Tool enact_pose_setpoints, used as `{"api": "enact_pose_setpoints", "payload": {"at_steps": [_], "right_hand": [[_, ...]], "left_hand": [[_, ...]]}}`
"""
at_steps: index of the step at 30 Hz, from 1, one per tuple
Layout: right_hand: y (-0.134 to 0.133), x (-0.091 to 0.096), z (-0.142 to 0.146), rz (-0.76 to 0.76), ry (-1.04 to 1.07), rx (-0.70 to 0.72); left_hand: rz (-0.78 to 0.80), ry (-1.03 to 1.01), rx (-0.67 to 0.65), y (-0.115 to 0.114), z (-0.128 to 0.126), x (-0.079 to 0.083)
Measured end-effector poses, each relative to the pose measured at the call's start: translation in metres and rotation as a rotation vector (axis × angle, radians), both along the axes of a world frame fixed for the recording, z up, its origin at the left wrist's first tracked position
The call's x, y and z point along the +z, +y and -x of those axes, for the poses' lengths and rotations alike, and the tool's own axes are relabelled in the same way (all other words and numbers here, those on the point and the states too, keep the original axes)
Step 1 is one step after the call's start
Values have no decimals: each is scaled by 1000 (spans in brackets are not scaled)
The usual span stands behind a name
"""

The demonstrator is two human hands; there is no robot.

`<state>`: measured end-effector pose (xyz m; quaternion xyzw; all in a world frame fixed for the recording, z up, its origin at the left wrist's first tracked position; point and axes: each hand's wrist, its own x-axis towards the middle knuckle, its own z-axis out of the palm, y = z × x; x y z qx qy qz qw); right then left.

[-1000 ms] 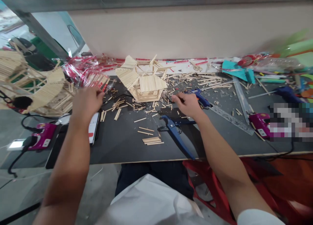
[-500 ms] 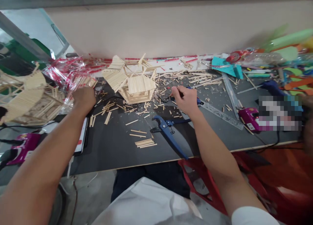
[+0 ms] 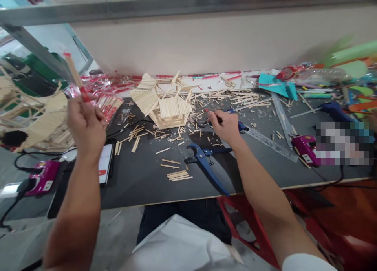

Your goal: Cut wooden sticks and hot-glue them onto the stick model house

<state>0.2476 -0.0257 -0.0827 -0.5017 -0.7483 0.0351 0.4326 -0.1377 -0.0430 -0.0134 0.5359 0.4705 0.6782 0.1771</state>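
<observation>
My left hand [image 3: 84,123] is raised above the left of the black table [image 3: 141,180], fingers closed on a bundle of wooden sticks [image 3: 75,76] in a red-printed wrapper. My right hand [image 3: 225,125] rests on the table beside a blue glue gun [image 3: 241,123], pinching a thin dark thing I cannot make out. Between the hands stands a small stick-built house model [image 3: 165,104]. Blue cutters [image 3: 206,165] lie in front of my right wrist, with a small pile of cut sticks [image 3: 178,174] to their left.
Packs of sticks in red-printed plastic [image 3: 103,94] lie at the back left, next to larger stick models [image 3: 38,118]. A phone [image 3: 104,163] and a purple device [image 3: 43,176] lie at left. A clear ruler [image 3: 272,143], teal paper [image 3: 277,86] and another purple device [image 3: 306,147] lie at right.
My left hand has lifted from the stick packs, bringing up a wrapped bundle of sticks. My right hand has stayed by the glue gun.
</observation>
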Motion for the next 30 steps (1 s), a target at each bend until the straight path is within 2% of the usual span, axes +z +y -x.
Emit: {"api": "enact_pose_setpoints", "payload": {"at_steps": [2, 4, 7, 10, 15, 20, 24, 27, 30], "right_hand": [[0, 0, 1, -5, -1, 8], [-1, 0, 1, -4, 2, 15], [-1, 1, 2, 19, 15, 21], [-1, 0, 3, 50, 19, 6], [0, -4, 2, 65, 2, 2], [-1, -6, 4, 63, 0, -9], [-10, 2, 14, 65, 47, 44], [-27, 19, 26, 189, 143, 201], [-53, 44, 42, 365, 246, 561]], "left_hand": [[-57, -164, -176, -37, -27, -5], [5, -261, -247, -72, -48, -18], [226, -133, -266, -111, -62, -43], [391, 121, -215, -131, -58, -64], [425, 267, -239, -133, -50, -74], [424, 414, -313, -129, -64, -79], [389, 587, -396, -129, -72, -89], [341, 610, -379, -130, -72, -95], [289, 636, -336, -131, -71, -96]]}}
